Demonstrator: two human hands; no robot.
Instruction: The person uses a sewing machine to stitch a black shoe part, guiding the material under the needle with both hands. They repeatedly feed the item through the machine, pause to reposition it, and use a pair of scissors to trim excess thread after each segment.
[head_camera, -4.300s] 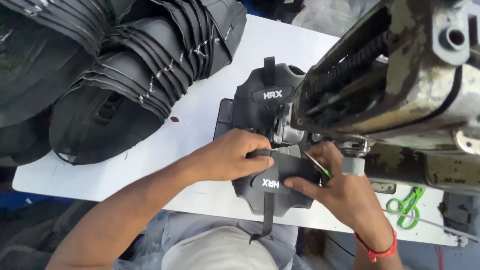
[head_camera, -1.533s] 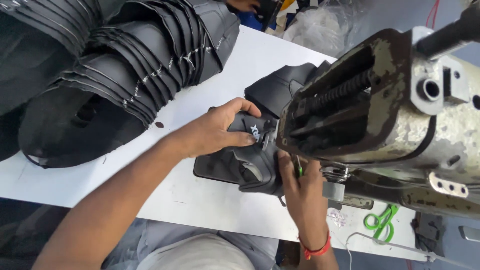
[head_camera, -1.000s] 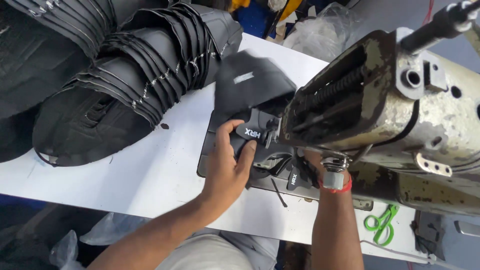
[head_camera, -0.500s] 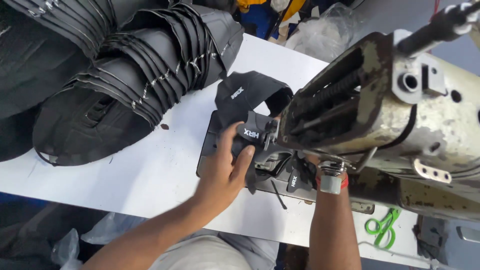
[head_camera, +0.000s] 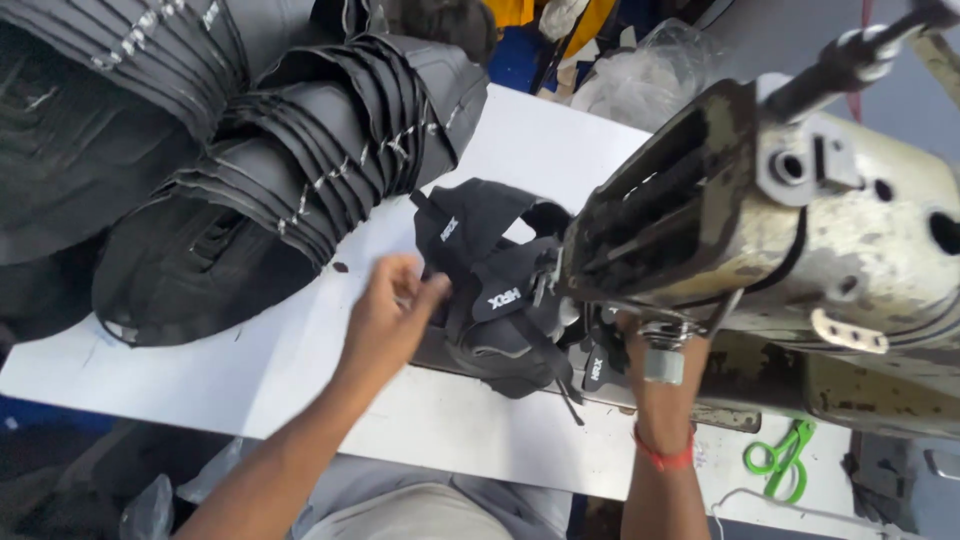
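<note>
The white table (head_camera: 200, 380) fills the lower left and middle of the view, and the biggest thing on it is the sewing machine (head_camera: 800, 240), worn cream and grey, which sits over the table's right end with its head pointing in toward the middle. Across the far left corner lies a heavy stack of black shoe uppers (head_camera: 250, 180), overlapped like fish scales and reaching from the left edge nearly to the far edge. Between stack and machine, about mid-table, sits the black shoe upper (head_camera: 490, 290) being sewn, folded and bunched, its long axis running from the far edge toward the near edge, its near end tucked under the machine head. The left hand (head_camera: 385, 320) is just to the left of that piece, fingers loosely spread and pointing right; the fingertips (head_camera: 425, 292) are at its left edge, and whether they touch or fall just short cannot be told. The right hand (head_camera: 655, 350) comes up from the near edge under the machine head, right of the piece; its fingers are hidden by the machine, so their state cannot be told. A red wrist band (head_camera: 660, 460) circles that arm, and green scissors (head_camera: 780, 460) lie near the right near corner.
</note>
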